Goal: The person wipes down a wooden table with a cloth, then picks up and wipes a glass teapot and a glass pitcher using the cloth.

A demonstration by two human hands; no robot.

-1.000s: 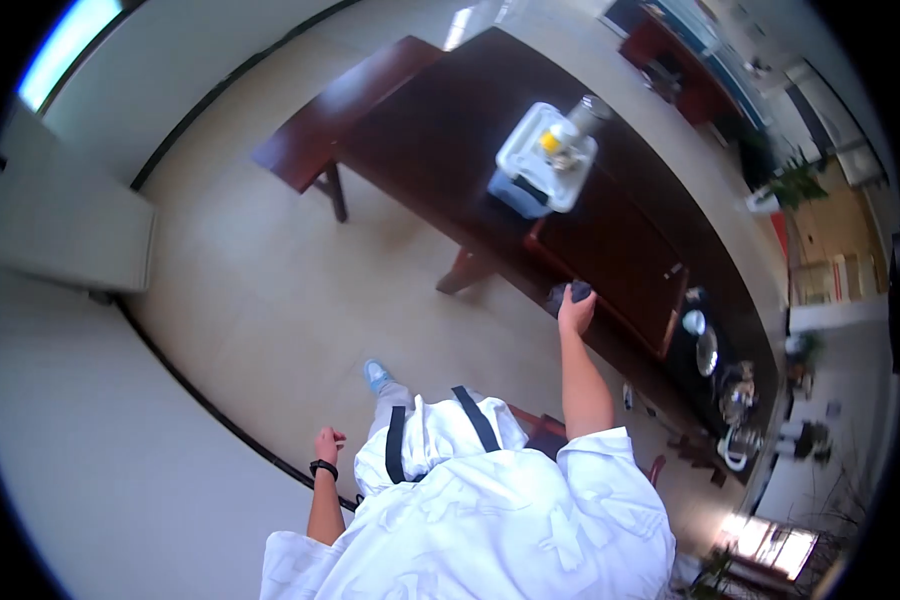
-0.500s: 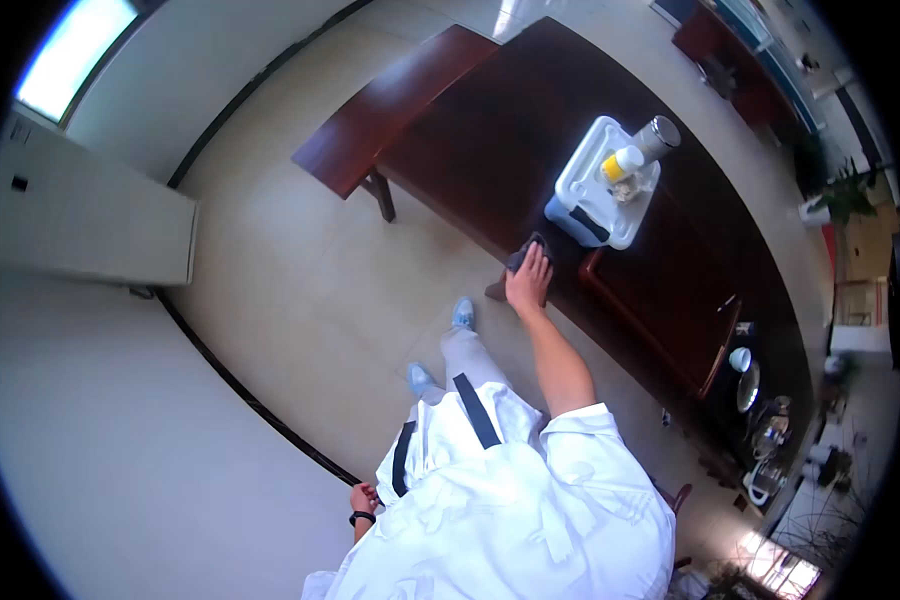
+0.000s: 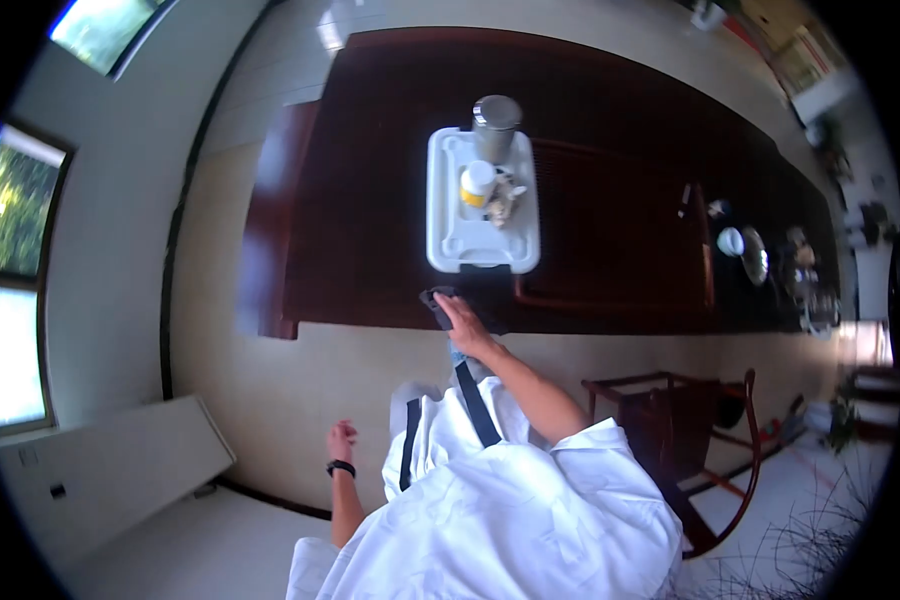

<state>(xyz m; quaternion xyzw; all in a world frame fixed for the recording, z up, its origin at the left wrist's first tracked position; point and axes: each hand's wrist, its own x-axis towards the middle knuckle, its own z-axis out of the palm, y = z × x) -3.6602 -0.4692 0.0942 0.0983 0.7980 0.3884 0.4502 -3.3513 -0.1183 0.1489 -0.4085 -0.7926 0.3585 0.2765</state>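
Note:
My right hand (image 3: 465, 325) is at the near edge of the dark wooden table (image 3: 380, 230), its fingers stretched over a dark grey cloth (image 3: 434, 298) that is bunched beneath them. Just beyond it is a lidded white storage box (image 3: 450, 225). On the lid stand a metal canister (image 3: 497, 125) and a white bottle with a yellow label (image 3: 477, 185), beside a small heap of beige pieces (image 3: 505, 203). Away from the table, my left hand (image 3: 341, 438) hangs low at my side with a black band on the wrist, fingers loosely bent and nothing seen in them.
A wooden bench (image 3: 275, 220) adjoins the table's left end. To the right, a wooden chair (image 3: 690, 420) stands at the near side. A white cup (image 3: 730, 241) and a metal plate (image 3: 755, 258) sit toward the table's right end. A white cabinet (image 3: 120, 450) is at lower left.
My view has turned, so the table now lies across it. My right hand remains with the cloth at the near edge, and my left hand has swung a little away from my body.

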